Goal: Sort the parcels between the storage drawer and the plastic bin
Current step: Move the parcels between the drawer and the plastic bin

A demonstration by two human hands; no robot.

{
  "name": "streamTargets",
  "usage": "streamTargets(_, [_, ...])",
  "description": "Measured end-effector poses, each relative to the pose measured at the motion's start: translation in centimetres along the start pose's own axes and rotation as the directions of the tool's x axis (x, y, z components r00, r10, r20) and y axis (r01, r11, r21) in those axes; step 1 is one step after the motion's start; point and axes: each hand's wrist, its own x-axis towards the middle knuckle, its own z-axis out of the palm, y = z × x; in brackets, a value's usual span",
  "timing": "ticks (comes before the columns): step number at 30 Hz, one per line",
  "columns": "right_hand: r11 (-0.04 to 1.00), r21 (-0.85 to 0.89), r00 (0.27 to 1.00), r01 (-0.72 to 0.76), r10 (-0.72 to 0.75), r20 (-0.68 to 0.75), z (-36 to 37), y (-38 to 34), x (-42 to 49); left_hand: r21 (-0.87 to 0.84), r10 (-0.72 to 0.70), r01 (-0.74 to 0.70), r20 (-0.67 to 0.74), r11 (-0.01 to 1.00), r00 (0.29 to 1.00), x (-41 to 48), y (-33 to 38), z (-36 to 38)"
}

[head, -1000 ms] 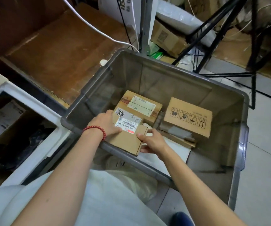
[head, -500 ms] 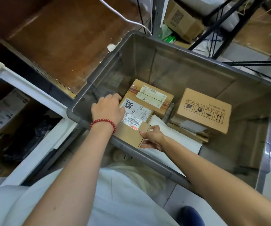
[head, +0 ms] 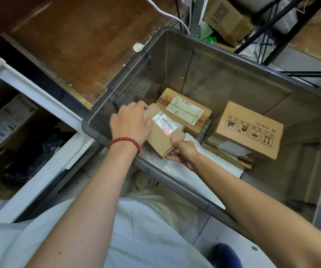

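A small flat cardboard parcel [head: 162, 135] with a white barcode label is inside the grey plastic bin [head: 117, 78], low near its front left corner. My left hand [head: 129, 122] grips its left end, fingers curled over the far edge. My right hand [head: 182, 153] pinches its near right corner. A taped, labelled parcel [head: 186, 109] lies just behind it. A bigger box with handling symbols [head: 250, 128] stands to the right. A white flat mailer [head: 209, 157] lies under them. The white storage drawer [head: 45, 105] is open at the left, holding a labelled box [head: 9, 120] and dark bags.
A brown wooden board [head: 78, 41] lies behind the drawer and bin. A white cable [head: 167, 13], a cardboard box [head: 227, 18] and black stand legs [head: 283, 35] are beyond the bin's far wall. My shoe [head: 146, 180] is on the floor by the bin's front wall.
Both hands have carried the small parcel further down into the bin, close to the taped parcel. The camera has leaned in closer over the bin.
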Motion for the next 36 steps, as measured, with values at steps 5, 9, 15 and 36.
streamTargets(5, [0.992, 0.031, 0.981, 0.120, -0.114, -0.155, -2.0, -3.8, 1.4, 0.025, 0.028, -0.028, -0.006, 0.999, 1.000, 0.1, 0.1, 0.2])
streamTargets(9, [0.985, 0.002, 0.955, 0.173, -0.167, -0.244, -2.4, -6.3, 3.2, 0.007, 0.059, -0.059, 0.001, 0.998, 0.998, 0.2, 0.2, 0.3])
streamTargets(15, [0.986, -0.055, 0.925, 0.160, -0.169, -0.340, -2.4, -8.7, 5.3, -0.061, 0.048, -0.047, 0.023, 0.997, 0.999, 0.3, 0.3, 0.3])
streamTargets(36, [-0.092, -0.947, 0.688, 0.308, -0.666, 0.289, -4.0, -8.9, -7.2, -0.022, 0.060, -0.062, -0.094, 0.998, 0.994, -3.5, 0.0, -0.5])
